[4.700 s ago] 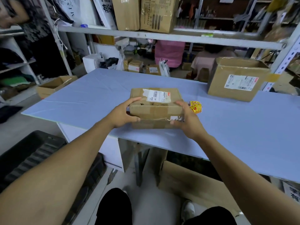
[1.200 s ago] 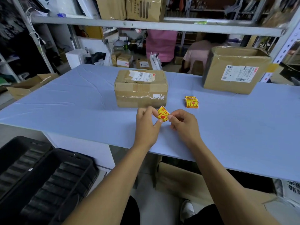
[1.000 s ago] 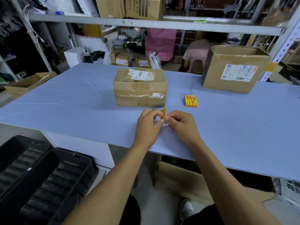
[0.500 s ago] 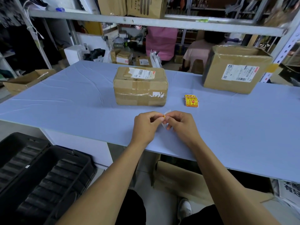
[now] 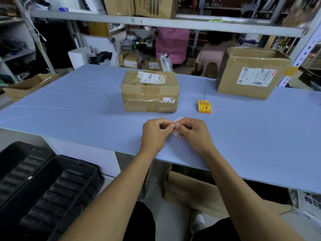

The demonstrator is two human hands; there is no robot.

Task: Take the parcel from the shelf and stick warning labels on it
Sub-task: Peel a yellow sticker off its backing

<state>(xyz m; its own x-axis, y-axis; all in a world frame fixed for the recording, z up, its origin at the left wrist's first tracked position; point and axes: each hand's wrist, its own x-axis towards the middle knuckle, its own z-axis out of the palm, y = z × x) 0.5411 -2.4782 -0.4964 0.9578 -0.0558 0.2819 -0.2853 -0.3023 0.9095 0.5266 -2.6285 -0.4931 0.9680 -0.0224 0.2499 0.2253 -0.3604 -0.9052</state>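
The taped brown parcel (image 5: 149, 91) with a white shipping label on top rests on the blue table (image 5: 69, 105), just beyond my hands. My left hand (image 5: 155, 132) and my right hand (image 5: 192, 132) meet over the table's near edge and pinch one warning label (image 5: 175, 126) between their fingertips. The label is turned edge-on, with its white backing showing and only a sliver of yellow visible. A small stack of yellow and red warning labels (image 5: 204, 106) lies flat on the table to the right of the parcel.
A bigger cardboard box (image 5: 250, 72) stands at the table's far right. A metal shelf (image 5: 156, 21) with cartons runs overhead. An open box (image 5: 26, 86) sits off the table's left end. A black tray (image 5: 43, 188) lies below left. People sit behind the table.
The parcel was set down and both hands let go of it. One label then came between both hands and turned from face-up to edge-on, with its white backing now showing.
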